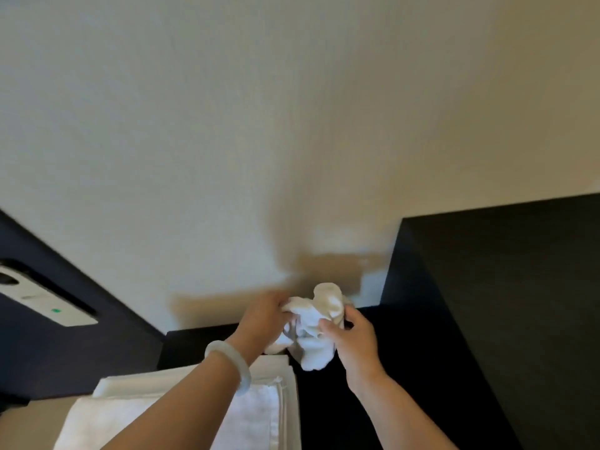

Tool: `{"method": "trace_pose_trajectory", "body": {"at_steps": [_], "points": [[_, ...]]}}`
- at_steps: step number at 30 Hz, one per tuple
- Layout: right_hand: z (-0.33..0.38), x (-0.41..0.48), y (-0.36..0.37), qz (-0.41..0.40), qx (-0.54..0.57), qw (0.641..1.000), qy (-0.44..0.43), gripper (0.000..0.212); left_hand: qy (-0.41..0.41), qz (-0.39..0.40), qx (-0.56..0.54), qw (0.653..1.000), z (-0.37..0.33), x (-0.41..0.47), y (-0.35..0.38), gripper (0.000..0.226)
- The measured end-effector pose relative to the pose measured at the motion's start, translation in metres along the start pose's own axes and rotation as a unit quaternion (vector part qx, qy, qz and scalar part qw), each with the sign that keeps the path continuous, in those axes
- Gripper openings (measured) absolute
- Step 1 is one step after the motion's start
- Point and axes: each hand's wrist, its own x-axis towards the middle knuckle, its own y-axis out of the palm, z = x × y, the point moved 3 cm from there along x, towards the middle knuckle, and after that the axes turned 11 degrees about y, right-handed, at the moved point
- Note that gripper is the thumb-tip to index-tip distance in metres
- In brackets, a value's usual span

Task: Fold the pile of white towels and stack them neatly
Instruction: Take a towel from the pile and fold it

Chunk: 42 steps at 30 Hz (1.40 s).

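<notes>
A small crumpled white towel (316,326) hangs bunched in the air between both hands, above the dark surface. My left hand (264,316) grips its upper left part, and a pale bangle sits on that wrist. My right hand (352,336) pinches the towel's right side between thumb and fingers. Below my left forearm lies a stack of folded white towels (259,414), flat and squared, at the bottom centre-left.
A dark tabletop (328,410) runs under the hands to a cream wall (292,125). A tall black cabinet side (493,303) stands at the right. A white device with a green light (45,300) sits on the dark panel at the left.
</notes>
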Motion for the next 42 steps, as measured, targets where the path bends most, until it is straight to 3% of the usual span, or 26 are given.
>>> {"method": "trace_pose_trajectory", "body": {"at_steps": [3,7,10,15,17,20,22,24,26,29,31,33,37,40,42], "points": [[0.074,-0.057,-0.028,-0.01,-0.001,0.998,-0.059,0.03,0.081,-0.063,-0.023,0.994,-0.071,-0.024,-0.056,0.016],[0.161,-0.125,-0.085,-0.052,-0.034,0.991,-0.119,0.033,0.181,-0.079,0.007,0.98,-0.157,-0.049,-0.103,0.022],[0.213,-0.165,-0.136,-0.107,-0.051,0.983,-0.141,0.033,0.223,-0.082,0.031,0.971,-0.212,-0.054,-0.107,0.026],[0.276,-0.207,-0.229,-0.15,-0.078,0.964,-0.204,0.026,0.296,-0.18,-0.087,0.934,-0.32,-0.053,-0.093,0.013],[0.284,-0.212,-0.275,-0.167,-0.104,0.955,-0.223,0.024,0.318,-0.174,-0.11,0.925,-0.358,-0.052,-0.069,0.014],[0.269,-0.192,-0.354,-0.214,-0.267,0.922,-0.182,0.025,0.302,-0.088,-0.066,0.947,-0.393,-0.042,-0.007,0.02],[0.245,-0.17,-0.401,-0.22,-0.42,0.876,-0.089,0.042,0.229,-0.007,0.019,0.973,-0.406,-0.031,0.04,0.025],[0.22,-0.157,-0.431,-0.189,-0.484,0.854,-0.029,0.061,0.159,0.057,0.079,0.982,-0.415,-0.028,0.076,0.028],[0.205,-0.154,-0.444,-0.143,-0.518,0.842,-0.042,0.07,0.13,0.061,0.076,0.987,-0.425,-0.029,0.101,0.017],[0.193,-0.144,-0.447,-0.066,-0.562,0.819,-0.098,0.071,0.108,0.006,0.019,0.994,-0.434,-0.037,0.117,0.013],[0.186,-0.136,-0.444,-0.028,-0.63,0.768,-0.113,0.072,0.107,-0.003,-0.021,0.994,-0.44,-0.046,0.117,0.007],[0.185,-0.125,-0.443,-0.048,-0.679,0.722,-0.128,0.071,0.125,0.011,-0.046,0.991,-0.443,-0.053,0.11,0.007],[0.197,-0.12,-0.455,-0.097,-0.655,0.74,-0.118,0.056,0.145,-0.027,-0.076,0.986,-0.445,-0.062,0.086,0.015],[0.197,-0.124,-0.464,-0.103,-0.634,0.761,-0.094,0.023,0.146,-0.1,-0.105,0.979,-0.453,-0.057,0.068,0.019],[0.206,-0.126,-0.477,-0.15,-0.611,0.774,-0.069,0.013,0.146,-0.145,-0.122,0.971,-0.463,-0.051,0.062,0.017]]}}
